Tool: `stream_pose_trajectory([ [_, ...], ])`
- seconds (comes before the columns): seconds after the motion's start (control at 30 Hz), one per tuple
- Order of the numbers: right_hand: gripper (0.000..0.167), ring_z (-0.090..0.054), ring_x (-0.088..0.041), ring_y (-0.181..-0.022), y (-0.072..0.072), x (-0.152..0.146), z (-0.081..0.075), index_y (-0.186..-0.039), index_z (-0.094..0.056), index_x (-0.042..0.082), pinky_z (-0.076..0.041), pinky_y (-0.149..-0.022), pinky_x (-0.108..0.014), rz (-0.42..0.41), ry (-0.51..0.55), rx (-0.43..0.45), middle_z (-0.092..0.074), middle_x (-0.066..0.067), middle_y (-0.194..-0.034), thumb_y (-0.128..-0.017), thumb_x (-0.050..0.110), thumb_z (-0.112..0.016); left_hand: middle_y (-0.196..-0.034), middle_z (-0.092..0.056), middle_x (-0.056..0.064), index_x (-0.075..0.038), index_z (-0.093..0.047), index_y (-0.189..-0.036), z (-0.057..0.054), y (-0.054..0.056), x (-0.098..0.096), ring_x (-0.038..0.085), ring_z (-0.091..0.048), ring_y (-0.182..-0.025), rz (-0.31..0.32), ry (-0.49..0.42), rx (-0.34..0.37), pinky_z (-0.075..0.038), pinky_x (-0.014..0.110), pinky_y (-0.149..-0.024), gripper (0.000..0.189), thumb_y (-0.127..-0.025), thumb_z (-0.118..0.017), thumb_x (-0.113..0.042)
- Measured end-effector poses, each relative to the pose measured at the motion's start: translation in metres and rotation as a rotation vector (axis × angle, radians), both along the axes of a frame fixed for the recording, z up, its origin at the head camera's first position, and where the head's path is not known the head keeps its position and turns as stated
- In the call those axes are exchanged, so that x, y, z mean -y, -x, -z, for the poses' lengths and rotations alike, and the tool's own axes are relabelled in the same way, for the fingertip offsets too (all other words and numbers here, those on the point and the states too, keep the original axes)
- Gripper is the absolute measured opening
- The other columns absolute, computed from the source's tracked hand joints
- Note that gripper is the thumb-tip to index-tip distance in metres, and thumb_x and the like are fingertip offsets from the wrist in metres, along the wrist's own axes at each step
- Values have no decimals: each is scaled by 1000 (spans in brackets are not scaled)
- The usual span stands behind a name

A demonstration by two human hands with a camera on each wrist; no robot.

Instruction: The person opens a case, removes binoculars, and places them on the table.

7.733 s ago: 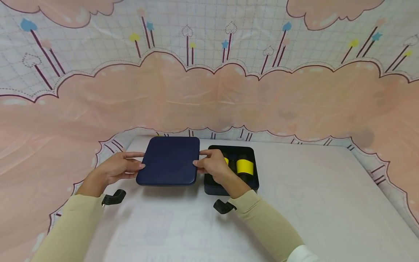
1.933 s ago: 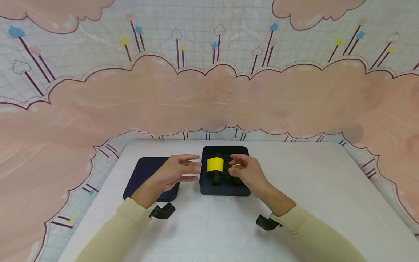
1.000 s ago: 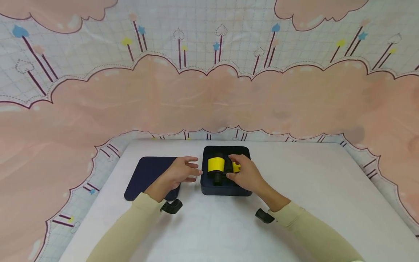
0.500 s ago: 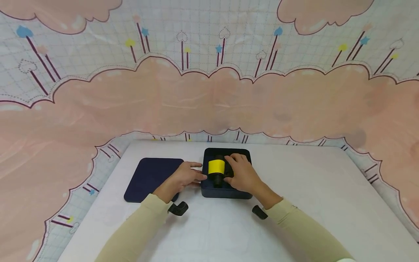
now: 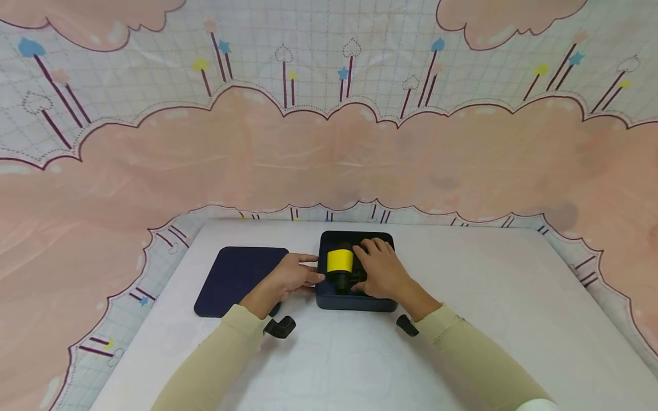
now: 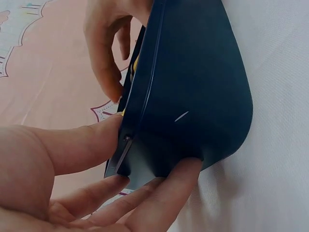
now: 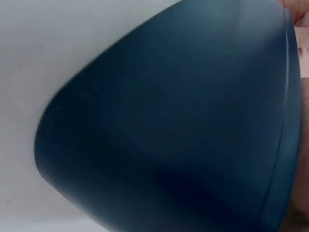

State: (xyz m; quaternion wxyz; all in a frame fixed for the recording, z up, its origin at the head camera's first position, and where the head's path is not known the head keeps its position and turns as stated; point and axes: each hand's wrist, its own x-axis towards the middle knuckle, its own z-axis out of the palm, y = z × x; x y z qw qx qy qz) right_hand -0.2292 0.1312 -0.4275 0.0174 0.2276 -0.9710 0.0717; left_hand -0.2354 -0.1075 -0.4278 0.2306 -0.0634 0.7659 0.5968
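Note:
Black binoculars with yellow bands (image 5: 340,261) lie in an open dark blue box (image 5: 356,303) on the white table. My right hand (image 5: 384,273) reaches into the box from the right and grips the right barrel, which it mostly hides. My left hand (image 5: 292,275) holds the box's left side. In the left wrist view, the left thumb (image 6: 89,145) lies at the rim while the fingers touch the outer wall. The right wrist view is mostly filled by the box's outer wall (image 7: 169,96).
The dark blue lid (image 5: 239,279) lies flat on the table, left of the box and partly under my left forearm. A printed curtain (image 5: 329,154) hangs behind the table's far edge.
Earlier both hands held the lid; it now lies at the left. The right hand has moved into the box and over the binoculars' right barrel. The left hand has come to the box's side.

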Motion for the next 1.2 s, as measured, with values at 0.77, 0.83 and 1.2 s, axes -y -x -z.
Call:
stream_pose_trajectory([
  [0.77,98,-39,-42,-146,17,-3,5,-155,-47,7,-32,-126,-58,-27,-63,93,-54,-16,-153,-78,51,-89,-149,-56,27,-5,-47,-155,0,0,-3,33,-70,-118,-2,12,-4,-56,53,-104,67,-94,-72,3],
  [0.83,98,-40,-42,-146,18,-3,6,-154,-47,8,-33,-125,-58,-29,-64,92,-54,-15,-152,-78,52,-89,-150,-56,27,-5,-47,-155,1,0,-3,34,-70,-120,0,20,-3,-56,53,-104,67,-94,-72,3],
  [1.2,97,-42,-41,-143,19,-5,4,-152,-50,7,-36,-124,-56,-55,-48,82,-56,-14,-152,-76,53,-90,-149,-57,27,-6,-49,-154,0,-1,-1,31,-71,-115,-2,26,-1,-56,52,-103,66,-94,-73,3],
])
